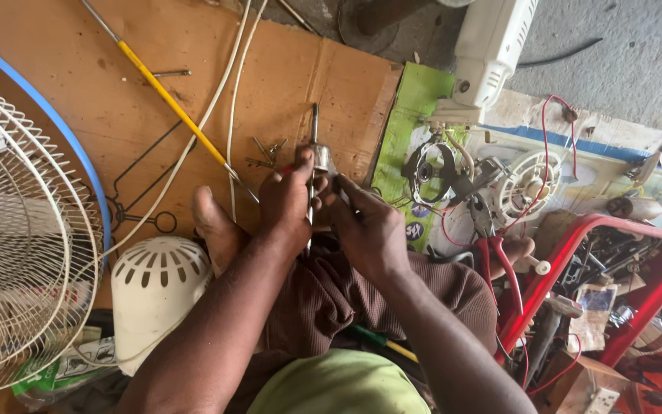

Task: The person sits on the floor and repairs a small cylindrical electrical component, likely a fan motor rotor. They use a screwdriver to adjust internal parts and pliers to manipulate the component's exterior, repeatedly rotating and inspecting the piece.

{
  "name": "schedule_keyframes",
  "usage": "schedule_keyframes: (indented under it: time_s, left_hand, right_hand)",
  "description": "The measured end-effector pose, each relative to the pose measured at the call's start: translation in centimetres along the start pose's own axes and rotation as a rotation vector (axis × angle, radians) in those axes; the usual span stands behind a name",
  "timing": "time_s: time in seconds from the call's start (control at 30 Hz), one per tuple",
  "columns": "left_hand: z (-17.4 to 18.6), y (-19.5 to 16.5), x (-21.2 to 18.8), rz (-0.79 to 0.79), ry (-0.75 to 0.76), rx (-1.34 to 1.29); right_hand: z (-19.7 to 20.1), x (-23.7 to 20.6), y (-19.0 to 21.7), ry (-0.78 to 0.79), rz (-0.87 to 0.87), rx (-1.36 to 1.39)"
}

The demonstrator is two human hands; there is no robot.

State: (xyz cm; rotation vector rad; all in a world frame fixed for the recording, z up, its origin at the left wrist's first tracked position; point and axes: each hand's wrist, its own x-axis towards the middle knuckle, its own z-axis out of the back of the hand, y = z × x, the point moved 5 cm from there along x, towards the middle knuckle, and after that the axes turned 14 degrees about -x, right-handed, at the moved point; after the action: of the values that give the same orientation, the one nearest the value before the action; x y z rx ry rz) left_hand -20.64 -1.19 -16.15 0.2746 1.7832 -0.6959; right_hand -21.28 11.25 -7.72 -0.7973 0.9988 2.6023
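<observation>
I hold a fan rotor with its steel shaft (315,146) in front of me, and to do this step well I think I must keep the shaft straight and steady, turning it only with small moves, so that it does not slip between my fingers. My left hand (289,207) is closed around the lower part of the shaft, thumb and fingers pressed together on it. My right hand (365,226) comes from 4 o'clock, and its fingertips pinch the metal body of the rotor just beside the left thumb. So the rotor stands between both hands, upright, with the thin end pointing to 12 o'clock over the cardboard sheet (155,46) on the floor. At 11 o'clock of my hands lies a yellow-handled screwdriver (166,96), near but not touching, and some small screws (268,149) lie just beside the shaft. A white motor cover (158,287) sits at 8 o'clock, next to the wire fan guard (24,230). At 3 o'clock I see the open fan motor housing (526,184) with red wires, well apart from my hands.
</observation>
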Motion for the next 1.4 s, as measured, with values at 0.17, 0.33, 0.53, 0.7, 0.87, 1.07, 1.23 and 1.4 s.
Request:
schedule_keyframes:
  time_s: [0.17,0.33,0.53,0.7,0.87,1.07,1.23,1.4]
  left_hand:
    - [0.2,-0.1,0.2,-0.062,-0.084,0.099]
    - [0.5,-0.1,0.4,-0.063,-0.155,0.066]
    - [0.8,-1.2,0.7,-0.219,-0.226,0.01]
    - [0.8,-0.8,1.2,-0.165,-0.199,-0.024]
    - [1.0,-0.2,1.3,-0.073,-0.166,0.004]
    - [0.8,-0.4,1.4,-0.119,-0.129,-0.06]
    - [0.7,-0.7,1.3,-0.162,-0.139,-0.083]
    - [0.4,-0.9,0.8,-0.164,-0.125,-0.094]
  right_hand:
    - [-0.8,1.1,1.1,-0.098,0.123,-0.097]
    - [-1.2,1.4,1.8,-0.158,0.185,-0.188]
    - [-2.4,1.7,2.1,-0.069,0.105,-0.175]
    - [-2.7,1.5,2.3,-0.16,0.23,-0.157]
    - [-2.7,1.7,2.0,-0.14,0.177,-0.199]
    - [-2.6,2.3,3.2,-0.102,0.162,-0.192]
    - [-3.1,2.1,3.2,-0.139,0.199,-0.123]
    - [-3.1,3.0,3.1,-0.006,-0.048,-0.113]
